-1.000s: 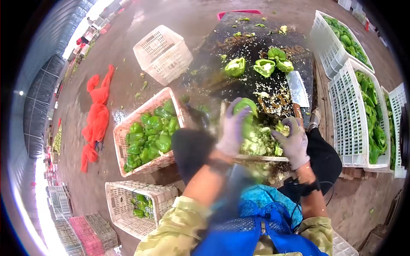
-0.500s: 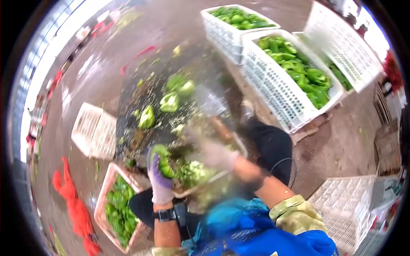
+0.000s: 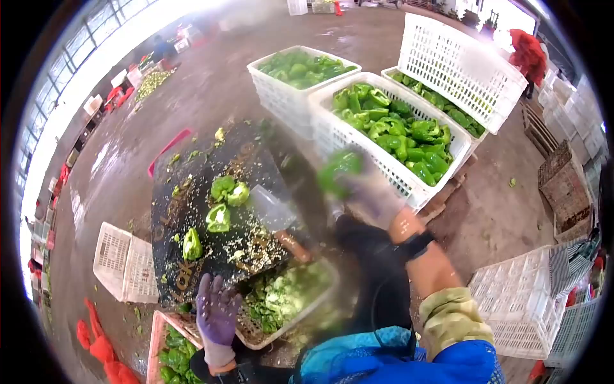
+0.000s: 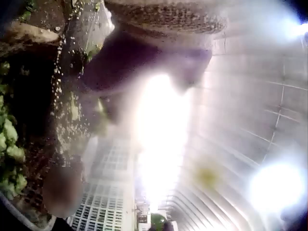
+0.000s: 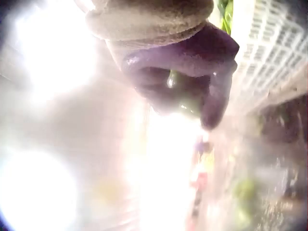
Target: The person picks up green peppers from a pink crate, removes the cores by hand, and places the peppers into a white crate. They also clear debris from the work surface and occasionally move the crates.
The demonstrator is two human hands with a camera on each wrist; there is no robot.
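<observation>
My right hand [image 3: 377, 201], gloved and blurred, holds a green bell pepper [image 3: 338, 171] just off the near side of a white crate [image 3: 329, 131] of cut peppers. In the right wrist view, its purple fingers [image 5: 219, 98] curl round the pepper, mostly hiding it. My left hand [image 3: 217, 313] is empty, its fingers spread, between the black board [image 3: 171, 221] and a bin [image 3: 257, 346] of pepper cores. Seeds, a pepper half [image 3: 192, 244], another cut pepper [image 3: 218, 219] and a cleaver [image 3: 272, 208] with a brown handle lie on the board.
A pink crate [image 3: 155, 333] of whole peppers stands at lower left, below a white crate [image 3: 139, 265]. More pepper-filled white crates [image 3: 278, 96] stand behind the near one. Stacked crates [image 3: 511, 294] are at right. Red netting [image 3: 102, 349] lies on the floor.
My right hand has swung right from over the core bin to the white crate, now with a pepper. The pepper in my left hand is gone and its fingers have spread. The view has turned right.
</observation>
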